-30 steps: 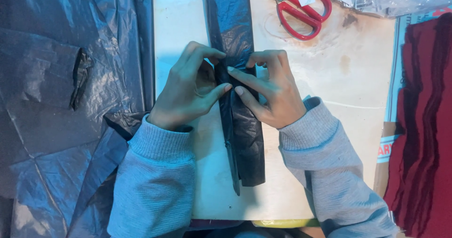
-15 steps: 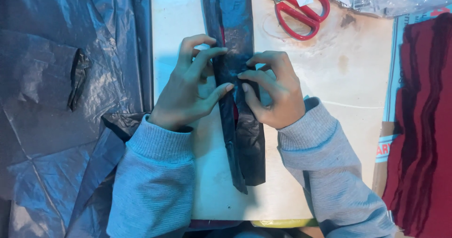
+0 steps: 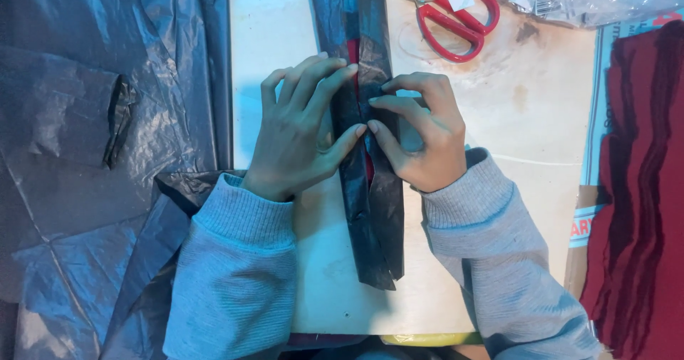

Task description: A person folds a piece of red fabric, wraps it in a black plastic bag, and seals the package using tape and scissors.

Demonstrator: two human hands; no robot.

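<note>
A long dark plastic strip (image 3: 370,189) lies lengthwise down the middle of the pale board (image 3: 499,132), and both hands are on it. The left hand (image 3: 299,136) rests on the strip's left edge, its fingers bent over and pinching the plastic, thumb pressed against the strip lower down. The right hand (image 3: 420,136) sits on the strip's right edge, fingertips curled in and gripping the fold, thumb meeting the left thumb at the strip's middle. A sliver of red (image 3: 353,50) shows inside the strip just above the fingers, and again below the thumbs. Above and right of the strip, red scissors (image 3: 456,22) lie flat on the board, well apart from the hands. Far right of the strip, off the board, is a stack of dark red cloth (image 3: 641,189). Left of the strip, beyond the board's edge, crumpled dark plastic sheeting (image 3: 107,118) spreads out. Both grey sleeves (image 3: 235,274) reach in from below.
</note>
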